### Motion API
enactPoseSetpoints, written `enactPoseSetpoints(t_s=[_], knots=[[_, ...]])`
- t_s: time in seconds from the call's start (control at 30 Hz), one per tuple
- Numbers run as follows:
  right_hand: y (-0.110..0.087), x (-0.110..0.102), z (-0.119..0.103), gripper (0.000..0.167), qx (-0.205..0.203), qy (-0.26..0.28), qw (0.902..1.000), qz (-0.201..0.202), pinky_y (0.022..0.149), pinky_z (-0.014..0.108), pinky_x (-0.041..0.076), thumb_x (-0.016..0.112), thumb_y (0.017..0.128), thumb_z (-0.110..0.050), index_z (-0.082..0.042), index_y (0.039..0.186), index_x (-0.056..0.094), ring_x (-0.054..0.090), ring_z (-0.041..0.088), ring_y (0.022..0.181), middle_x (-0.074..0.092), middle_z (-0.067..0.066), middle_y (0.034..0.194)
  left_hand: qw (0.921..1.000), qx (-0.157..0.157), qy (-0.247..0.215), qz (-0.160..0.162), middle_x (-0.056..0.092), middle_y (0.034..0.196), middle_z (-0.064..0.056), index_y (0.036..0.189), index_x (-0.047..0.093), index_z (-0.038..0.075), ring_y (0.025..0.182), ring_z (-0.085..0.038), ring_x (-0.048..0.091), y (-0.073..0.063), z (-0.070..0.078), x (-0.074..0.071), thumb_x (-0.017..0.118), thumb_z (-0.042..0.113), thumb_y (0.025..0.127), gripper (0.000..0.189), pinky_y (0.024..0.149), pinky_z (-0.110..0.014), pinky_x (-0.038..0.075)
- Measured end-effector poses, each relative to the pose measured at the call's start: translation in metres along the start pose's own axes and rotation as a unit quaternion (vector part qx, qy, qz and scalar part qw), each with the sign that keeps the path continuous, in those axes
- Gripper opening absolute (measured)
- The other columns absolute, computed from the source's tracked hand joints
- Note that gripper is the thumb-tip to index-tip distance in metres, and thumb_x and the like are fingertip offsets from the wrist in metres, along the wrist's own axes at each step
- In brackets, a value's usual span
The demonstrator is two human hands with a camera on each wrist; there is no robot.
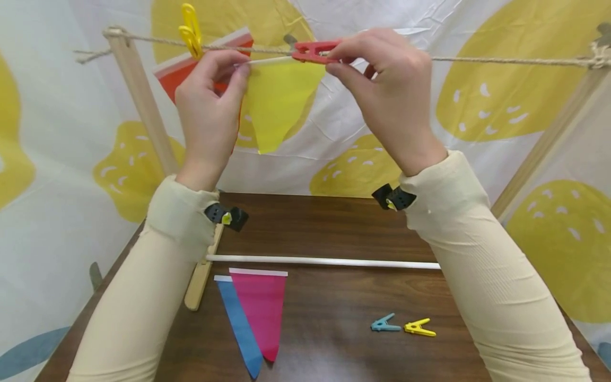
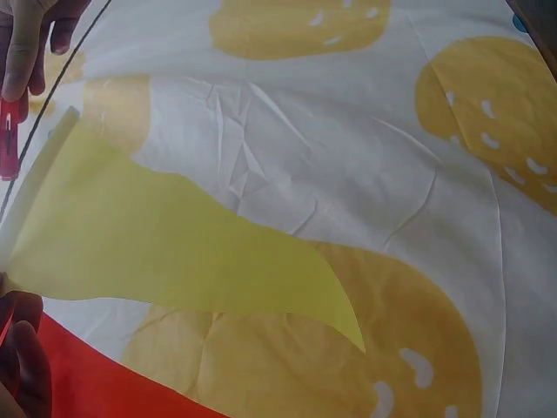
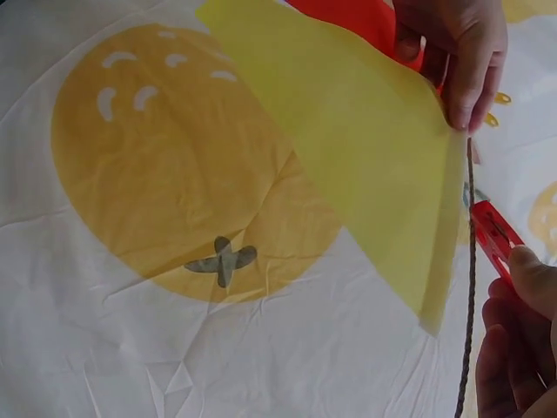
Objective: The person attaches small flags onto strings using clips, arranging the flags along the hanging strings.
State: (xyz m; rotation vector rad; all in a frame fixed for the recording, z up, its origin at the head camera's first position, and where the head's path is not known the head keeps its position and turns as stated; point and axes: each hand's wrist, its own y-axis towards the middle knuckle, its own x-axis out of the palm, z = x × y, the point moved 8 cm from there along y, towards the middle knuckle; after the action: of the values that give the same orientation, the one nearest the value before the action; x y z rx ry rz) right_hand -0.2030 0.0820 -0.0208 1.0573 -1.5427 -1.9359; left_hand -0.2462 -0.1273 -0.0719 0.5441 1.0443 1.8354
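Note:
At the rope [image 1: 501, 61], my left hand [image 1: 207, 106] pinches a top corner of a yellow pennant [image 1: 284, 101] between thumb and fingers. The pennant hangs point down, its white-banded edge along the rope. My right hand [image 1: 393, 93] pinches the handle end of a red clothespin [image 1: 312, 52], whose nose points left at the rope, over the pennant's other top corner. In the right wrist view the clothespin [image 3: 496, 237] lies right beside the rope. A red pennant [image 1: 174, 77], partly hidden behind my left hand, hangs tilted from the rope under a yellow clothespin [image 1: 191, 34].
Wooden posts [image 1: 143, 101] hold the rope at both ends. On the brown table [image 1: 334, 313] lie a pink pennant [image 1: 262, 307] overlapping a blue one [image 1: 238, 323], plus a blue clothespin [image 1: 385, 323] and a yellow one [image 1: 420, 327]. A white rod [image 1: 324, 261] crosses behind them. Patterned cloth [image 1: 272, 178] hangs behind.

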Motion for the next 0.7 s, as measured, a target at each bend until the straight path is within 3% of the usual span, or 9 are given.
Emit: enactPoseSetpoints(t_s=[0.13, 0.27, 0.4, 0.53, 0.7], knots=[[0.0, 0.004, 0.0, 0.023, 0.0, -0.001, 0.9998, -0.018, 0.058, 0.014, 0.039, 0.062, 0.083, -0.03, -0.009, 0.085, 0.071, 0.055, 0.006, 0.072, 0.067, -0.001, 0.082, 1.0, -0.005, -0.004, -0.002, 0.064, 0.095, 0.006, 0.098, 0.065, 0.011, 0.084, -0.005, 0.054, 0.0, 0.002, 0.0, 0.059, 0.023, 0.086, 0.018, 0.072, -0.018, 0.041], [0.0, 0.007, -0.002, 0.021, -0.004, 0.002, 0.9995, -0.032, 0.059, 0.015, 0.041, 0.063, 0.082, -0.027, -0.009, 0.085, 0.071, 0.054, 0.008, 0.068, 0.067, -0.001, 0.082, 0.9998, -0.012, 0.0, -0.013, 0.063, 0.097, 0.002, 0.099, 0.064, 0.007, 0.085, -0.006, 0.053, -0.003, 0.015, -0.002, 0.058, 0.02, 0.086, 0.019, 0.073, -0.019, 0.041], [0.002, 0.012, -0.003, 0.017, 0.024, -0.003, 0.9977, -0.063, 0.062, 0.019, 0.044, 0.066, 0.081, -0.024, -0.009, 0.084, 0.072, 0.054, 0.011, 0.068, 0.067, -0.001, 0.081, 0.9995, -0.022, 0.006, -0.023, 0.062, 0.098, 0.0, 0.101, 0.063, 0.003, 0.085, -0.006, 0.052, -0.007, 0.026, -0.004, 0.057, 0.017, 0.087, 0.021, 0.073, -0.018, 0.042], [0.004, 0.017, -0.001, 0.014, 0.054, -0.022, 0.993, -0.103, 0.064, 0.022, 0.044, 0.067, 0.08, -0.022, -0.01, 0.084, 0.072, 0.055, 0.011, 0.07, 0.066, -0.001, 0.08, 0.9989, -0.029, 0.011, -0.036, 0.062, 0.1, 0.0, 0.102, 0.062, 0.003, 0.085, -0.006, 0.052, -0.007, 0.026, -0.002, 0.056, 0.018, 0.088, 0.021, 0.072, -0.018, 0.042], [0.004, 0.023, -0.001, 0.011, 0.053, -0.034, 0.987, -0.148, 0.065, 0.021, 0.04, 0.066, 0.08, -0.021, -0.012, 0.083, 0.073, 0.054, 0.009, 0.072, 0.063, -0.002, 0.078, 0.9978, -0.038, 0.02, -0.05, 0.062, 0.1, -0.001, 0.102, 0.062, 0.003, 0.086, -0.006, 0.052, -0.009, 0.025, 0.001, 0.056, 0.018, 0.088, 0.021, 0.073, -0.018, 0.042]])
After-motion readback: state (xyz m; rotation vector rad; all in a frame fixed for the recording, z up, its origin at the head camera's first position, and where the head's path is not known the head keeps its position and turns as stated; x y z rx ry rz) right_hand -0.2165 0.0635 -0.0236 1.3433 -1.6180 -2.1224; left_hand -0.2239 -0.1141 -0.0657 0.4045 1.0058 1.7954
